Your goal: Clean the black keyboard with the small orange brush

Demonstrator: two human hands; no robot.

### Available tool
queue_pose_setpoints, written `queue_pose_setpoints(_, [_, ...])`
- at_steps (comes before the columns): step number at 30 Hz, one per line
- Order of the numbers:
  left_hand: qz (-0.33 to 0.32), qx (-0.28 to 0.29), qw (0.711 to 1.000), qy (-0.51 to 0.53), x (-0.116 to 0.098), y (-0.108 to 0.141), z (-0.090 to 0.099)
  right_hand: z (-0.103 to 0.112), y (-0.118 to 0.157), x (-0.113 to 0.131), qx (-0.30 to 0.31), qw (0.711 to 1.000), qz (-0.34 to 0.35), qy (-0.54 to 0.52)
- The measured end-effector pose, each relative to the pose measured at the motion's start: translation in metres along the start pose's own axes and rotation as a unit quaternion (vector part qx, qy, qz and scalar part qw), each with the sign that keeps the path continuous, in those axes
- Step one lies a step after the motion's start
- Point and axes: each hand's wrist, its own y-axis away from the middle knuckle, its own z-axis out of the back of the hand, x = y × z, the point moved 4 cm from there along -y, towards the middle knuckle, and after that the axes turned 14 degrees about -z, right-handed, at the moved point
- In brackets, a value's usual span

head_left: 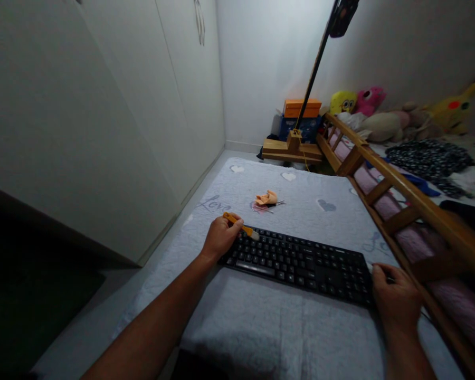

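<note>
A black keyboard (pixel 301 261) lies at a slant on the pale blue bedspread. My left hand (pixel 222 235) is at its left end, closed on a brush with a yellow handle (pixel 233 218); the pale bristles touch the upper left keys. At the keyboard's right end is my right hand (pixel 396 295), its fingers curled beside the edge. Something small and whitish shows at its fingertips, too unclear to name. Beyond the keyboard lie a crumpled orange cloth (pixel 266 198) and thin metal tools (pixel 266 210).
A wooden bed rail (pixel 423 184) runs along the right, with plush toys (pixel 370 100) and clothes behind it. White cabinet doors (pixel 142 105) stand on the left. At the back are a wooden stand (pixel 293 149) with a black pole and an orange box (pixel 302 108).
</note>
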Motion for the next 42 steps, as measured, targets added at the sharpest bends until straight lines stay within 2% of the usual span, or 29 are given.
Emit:
queue_pose_setpoints(6, [-0.033,-0.016,0.991,-0.126,0.001,0.000,0.034,-0.003,-0.001,-0.006,0.001,1.000,0.005,0.012])
queue_pose_setpoints(14, [0.008,-0.020,0.961,-0.276,-0.006,0.007,0.088,-0.004,-0.004,-0.010,0.007,0.999,-0.006,0.035])
queue_pose_setpoints(17, [0.003,-0.045,0.955,-0.294,-0.013,0.011,0.097,-0.003,-0.003,-0.010,0.008,0.999,-0.018,0.031])
queue_pose_setpoints(19, [-0.002,-0.065,0.973,-0.223,-0.015,0.013,0.092,-0.002,-0.001,-0.008,0.009,0.999,-0.023,0.024])
queue_pose_setpoints(21, [0.001,-0.085,0.991,-0.103,-0.014,0.015,0.075,-0.001,-0.001,-0.008,0.011,0.999,-0.031,0.021])
queue_pose_setpoints(24, [0.028,-0.085,0.995,0.046,-0.012,0.015,0.036,-0.003,-0.002,-0.012,0.015,0.999,-0.041,0.023])
queue_pose_setpoints(25, [0.035,-0.069,0.994,0.074,-0.012,0.014,0.022,-0.004,-0.003,-0.013,0.016,0.999,-0.040,0.024])
queue_pose_setpoints(28, [0.036,-0.031,0.994,0.103,-0.016,0.011,-0.013,-0.005,-0.004,-0.017,0.018,0.999,-0.034,0.023])
queue_pose_setpoints(31, [0.007,0.003,0.997,0.073,-0.020,0.010,-0.031,-0.005,-0.004,-0.016,0.021,0.999,-0.043,0.021])
queue_pose_setpoints(36, [-0.033,0.012,0.998,-0.049,-0.020,0.011,-0.027,-0.003,-0.002,-0.011,0.032,0.997,-0.075,0.001])
queue_pose_setpoints(42, [-0.042,-0.008,0.983,-0.178,-0.018,0.013,0.001,-0.004,-0.003,-0.016,0.040,0.995,-0.090,-0.008])
